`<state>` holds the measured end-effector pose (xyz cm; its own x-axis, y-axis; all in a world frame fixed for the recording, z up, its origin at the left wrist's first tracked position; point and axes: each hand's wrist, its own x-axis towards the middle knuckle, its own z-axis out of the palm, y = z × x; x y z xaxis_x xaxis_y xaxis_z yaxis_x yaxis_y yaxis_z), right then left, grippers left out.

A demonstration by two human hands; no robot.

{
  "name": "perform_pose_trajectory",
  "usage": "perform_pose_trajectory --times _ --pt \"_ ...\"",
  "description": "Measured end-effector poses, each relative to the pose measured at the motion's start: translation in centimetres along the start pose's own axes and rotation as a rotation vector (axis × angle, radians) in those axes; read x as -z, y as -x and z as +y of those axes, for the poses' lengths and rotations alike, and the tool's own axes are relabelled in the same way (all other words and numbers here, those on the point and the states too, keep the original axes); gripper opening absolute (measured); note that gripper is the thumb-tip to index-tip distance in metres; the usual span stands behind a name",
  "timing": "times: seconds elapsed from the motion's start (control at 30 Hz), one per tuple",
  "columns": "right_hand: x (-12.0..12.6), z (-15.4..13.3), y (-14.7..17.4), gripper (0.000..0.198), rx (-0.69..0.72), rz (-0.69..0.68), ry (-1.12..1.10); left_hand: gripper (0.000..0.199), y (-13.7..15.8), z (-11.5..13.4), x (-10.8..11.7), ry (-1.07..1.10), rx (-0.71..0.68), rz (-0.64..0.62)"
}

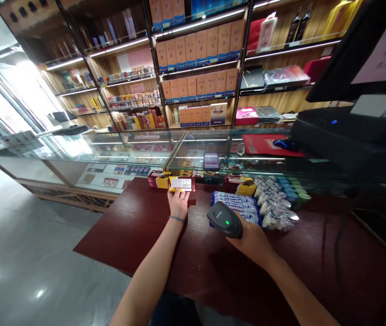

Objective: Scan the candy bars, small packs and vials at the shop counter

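Observation:
My left hand (178,202) holds a flat yellow and dark red packet (181,184), its white barcode label facing me. My right hand (252,240) grips a black barcode scanner (225,219) with a green light lit on top. The scanner's head points toward the packet, with a gap between them. Just left of the packet, a stack of red and yellow packets (158,179) lies on the dark red table (131,226). Partly behind the scanner are blue and silver wrapped packets (236,202) in a row.
Several small lidded jars (274,203) and blue and green containers (291,188) stand on the right. Beyond the table runs a glass display counter (138,145). A red folder (264,145) and a mouse (283,144) rest on it, near a dark monitor (359,50).

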<state>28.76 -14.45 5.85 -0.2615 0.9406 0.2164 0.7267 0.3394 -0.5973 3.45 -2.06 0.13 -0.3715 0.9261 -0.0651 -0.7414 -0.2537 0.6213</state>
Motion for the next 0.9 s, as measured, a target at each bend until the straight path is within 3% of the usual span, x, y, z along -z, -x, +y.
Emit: perform_pose_trajectory --times 0.2,0.47,0.57,0.73,0.9 --pt "0.5 -0.1 0.1 0.052 -0.009 -0.006 -0.024 0.028 0.4 0.6 -1.1 0.032 0.027 0.089" --pt "0.0 1.7 0.0 0.042 0.071 0.098 -0.112 0.034 0.1 1.0 -1.2 -0.061 -0.012 0.051" --pt "0.0 2.1 -0.1 0.037 0.063 0.120 -0.156 0.032 -1.0 2.1 -1.2 -0.190 -0.174 0.086" --pt "0.2 1.9 0.0 0.043 -0.018 0.197 -0.216 0.033 -3.5 5.5 0.1 -0.604 -0.620 0.146" --pt "0.4 2.1 -0.1 0.038 0.013 0.213 -0.261 0.032 -5.3 10.6 2.8 -1.263 -0.998 -0.102"
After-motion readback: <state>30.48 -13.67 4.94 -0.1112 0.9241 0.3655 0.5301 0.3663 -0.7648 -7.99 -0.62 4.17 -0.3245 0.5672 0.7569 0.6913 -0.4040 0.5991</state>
